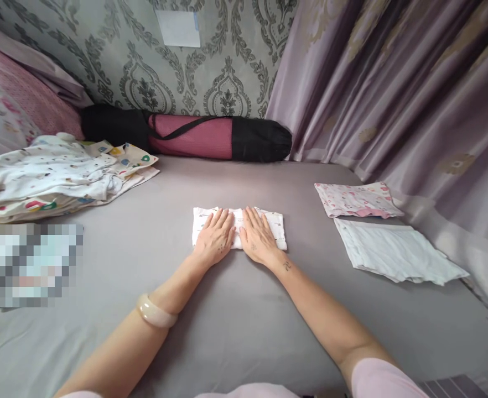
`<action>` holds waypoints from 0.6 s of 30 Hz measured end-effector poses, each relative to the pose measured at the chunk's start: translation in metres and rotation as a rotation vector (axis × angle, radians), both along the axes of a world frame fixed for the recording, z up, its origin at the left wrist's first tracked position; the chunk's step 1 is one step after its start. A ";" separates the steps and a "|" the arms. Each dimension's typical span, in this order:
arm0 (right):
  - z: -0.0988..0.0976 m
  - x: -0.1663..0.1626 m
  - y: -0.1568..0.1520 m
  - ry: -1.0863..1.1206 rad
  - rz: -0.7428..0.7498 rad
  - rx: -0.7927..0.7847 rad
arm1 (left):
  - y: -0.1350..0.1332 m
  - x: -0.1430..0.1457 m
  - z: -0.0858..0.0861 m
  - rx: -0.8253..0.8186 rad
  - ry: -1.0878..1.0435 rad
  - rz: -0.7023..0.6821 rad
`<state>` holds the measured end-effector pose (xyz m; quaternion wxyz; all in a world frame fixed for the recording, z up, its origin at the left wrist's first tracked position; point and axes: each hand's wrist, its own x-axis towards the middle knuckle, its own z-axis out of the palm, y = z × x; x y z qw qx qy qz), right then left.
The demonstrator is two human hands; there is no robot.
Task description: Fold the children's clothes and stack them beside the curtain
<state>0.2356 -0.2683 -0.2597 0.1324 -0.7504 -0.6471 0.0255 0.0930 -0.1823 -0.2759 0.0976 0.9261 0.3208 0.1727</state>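
A small white printed garment (280, 229), folded into a flat rectangle, lies on the grey bed sheet (244, 326) in front of me. My left hand (216, 236) rests palm down on its left half, fingers stretched out. On the right half my right hand (257, 235) lies flat too, its fingers pointing away from me. The two hands are slightly apart at the thumbs, with a strip of the white cloth showing between them. Neither hand grips the cloth. The part under my palms is hidden.
To the right lie a folded pink-patterned cloth (354, 200) and a folded pale mint cloth (393, 251). A loose heap of printed clothes (61, 171) is at left, near a blurred-out object (40, 265). A long black-and-pink rolled bag (190, 135) lies along the wall; curtains (372, 83) hang at right.
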 end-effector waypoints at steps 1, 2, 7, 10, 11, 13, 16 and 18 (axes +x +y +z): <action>0.000 0.001 -0.001 -0.002 -0.025 0.011 | 0.000 0.000 0.000 0.012 -0.009 0.032; -0.001 0.002 -0.002 -0.002 -0.042 0.013 | 0.001 -0.001 0.000 0.015 -0.009 0.065; -0.002 0.008 -0.003 0.041 -0.055 -0.056 | 0.005 -0.004 -0.005 -0.034 0.038 0.123; -0.001 0.012 -0.004 0.032 -0.121 -0.046 | 0.009 -0.008 -0.006 -0.013 0.039 0.161; -0.001 0.014 -0.004 0.027 -0.152 -0.049 | 0.011 -0.010 -0.006 -0.010 0.047 0.178; -0.001 0.017 -0.004 0.025 -0.194 -0.075 | 0.013 -0.012 -0.006 -0.019 0.070 0.196; -0.002 0.022 -0.004 0.044 -0.205 -0.109 | 0.016 -0.015 -0.007 -0.030 0.075 0.208; -0.003 0.027 -0.003 0.047 -0.225 -0.085 | 0.018 -0.017 -0.008 -0.005 0.041 0.243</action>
